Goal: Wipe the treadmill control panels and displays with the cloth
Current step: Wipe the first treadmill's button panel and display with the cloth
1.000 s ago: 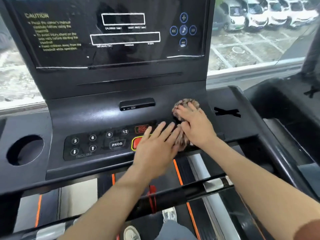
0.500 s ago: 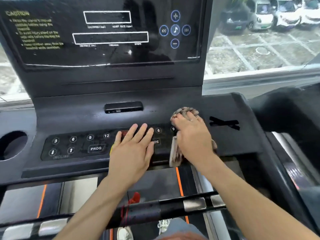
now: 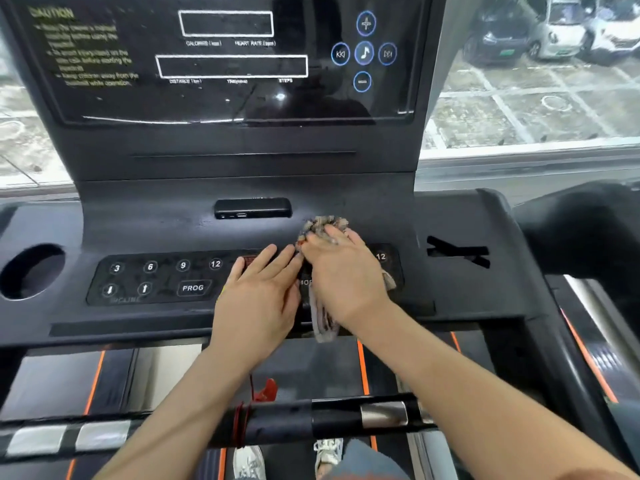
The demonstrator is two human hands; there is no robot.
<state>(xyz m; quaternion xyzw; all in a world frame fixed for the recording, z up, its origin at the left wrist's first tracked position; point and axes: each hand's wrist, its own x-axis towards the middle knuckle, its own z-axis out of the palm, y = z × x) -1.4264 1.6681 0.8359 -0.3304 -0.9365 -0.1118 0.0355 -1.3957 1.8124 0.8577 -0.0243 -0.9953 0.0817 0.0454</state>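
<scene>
Two hands of mine lie side by side on the treadmill's control panel, the dark strip of round keys below the console. My left hand is spread flat, fingers straight and together, fingertips by the red key in the middle of the strip, and it holds nothing. My right hand lies close against it and presses the cloth onto the panel with flat, stretched fingers, not curled round it.

The cloth is a mottled brown-grey rag. One bunch pokes out beyond my right fingertips onto the sloped surface above the keys. Another fold hangs from under my palm over the panel's front edge, and a corner shows to the right of my wrist, below the key marked 12.

Above, the display stands dark, with white outlined boxes, yellow caution text at the left and blue round music keys at the right. A small port slot sits between display and keys. A cup holder opens at far left, and crossed black tape lies at right. The handlebar crosses under my forearms, a red clip just above it.
</scene>
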